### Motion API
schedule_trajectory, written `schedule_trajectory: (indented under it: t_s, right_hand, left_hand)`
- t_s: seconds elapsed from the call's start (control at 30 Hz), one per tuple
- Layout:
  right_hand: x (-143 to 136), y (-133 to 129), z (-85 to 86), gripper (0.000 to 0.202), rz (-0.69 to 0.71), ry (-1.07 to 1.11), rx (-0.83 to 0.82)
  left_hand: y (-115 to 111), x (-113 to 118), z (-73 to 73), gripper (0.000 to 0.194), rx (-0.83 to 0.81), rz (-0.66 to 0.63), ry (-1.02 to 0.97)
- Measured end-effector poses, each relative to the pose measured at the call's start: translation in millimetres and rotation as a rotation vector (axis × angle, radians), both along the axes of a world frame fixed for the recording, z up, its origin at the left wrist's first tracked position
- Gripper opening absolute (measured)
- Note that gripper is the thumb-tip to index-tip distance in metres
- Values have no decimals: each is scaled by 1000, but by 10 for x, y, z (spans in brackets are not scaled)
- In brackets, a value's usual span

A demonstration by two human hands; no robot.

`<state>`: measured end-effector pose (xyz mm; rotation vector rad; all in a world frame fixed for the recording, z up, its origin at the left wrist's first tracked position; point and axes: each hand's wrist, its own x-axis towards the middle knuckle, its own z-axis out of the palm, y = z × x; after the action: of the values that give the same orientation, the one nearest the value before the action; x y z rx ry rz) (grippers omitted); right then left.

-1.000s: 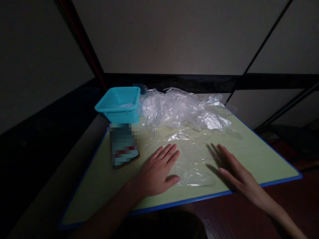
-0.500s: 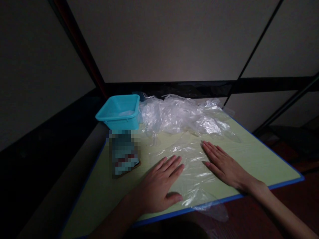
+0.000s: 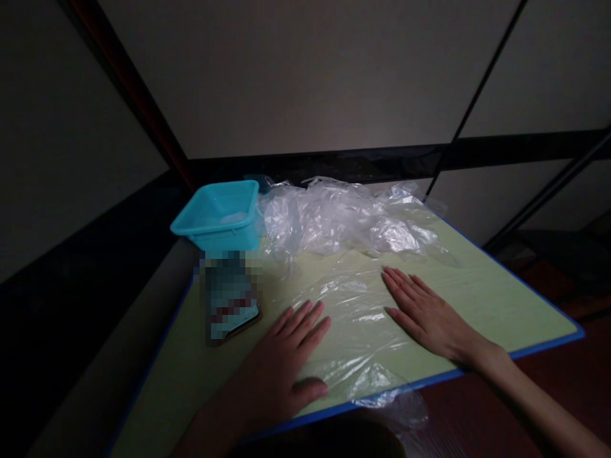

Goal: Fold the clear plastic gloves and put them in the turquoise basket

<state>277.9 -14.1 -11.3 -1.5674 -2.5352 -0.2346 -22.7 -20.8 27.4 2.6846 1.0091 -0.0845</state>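
Note:
A clear plastic bag (image 3: 356, 318) lies spread on the pale green table (image 3: 501, 299), its near end hanging over the blue front edge. My left hand (image 3: 286, 369) rests palm down at the bag's left side, fingers spread and holding nothing. Flat at the bag's right side is my right hand (image 3: 429, 318), palm down, fingers stretched forward with the thumb a little apart. Behind both hands sits a crumpled heap of clear plastic bags (image 3: 334, 216) along the table's far side.
A turquoise basket (image 3: 219, 235) with something whitish inside stands at the back left corner. Nearer, a phone-like object (image 3: 231, 302), mostly pixelated, lies on the table. Pale panels with a dark band rise behind the table.
My left hand has slid left across the plastic, away from my right hand, which stays almost in place. The whole view has shifted slightly.

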Motion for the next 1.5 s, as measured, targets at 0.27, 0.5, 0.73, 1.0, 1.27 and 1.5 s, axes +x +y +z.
schedule_trajectory:
  t_s: [0.27,0.5,0.73,1.0,1.27,1.5]
  right_hand:
    - [-8,8,-3,59,-2,54,-19]
    - [141,-78,65,57,-68,208,-1]
    - [148,-99,-4,60,-40,65,-59]
    - [165,-97,-18,62,-45,20,-38]
    - [159,-98,-25,61,-49,32,-43]
    - [211,-64,137,52,-49,270,-133]
  left_hand:
    - [239,797,185,75,162,-208,-144]
    - [403,1080,-120,80,133,-263,-150]
    - [330,1082,-172,70,117,-270,-163]
    - [324,1029,-147,70,106,-269,-193]
    - [261,690,-129,68,89,-202,-153]
    - [239,502,-92,67,80,-201,-126]
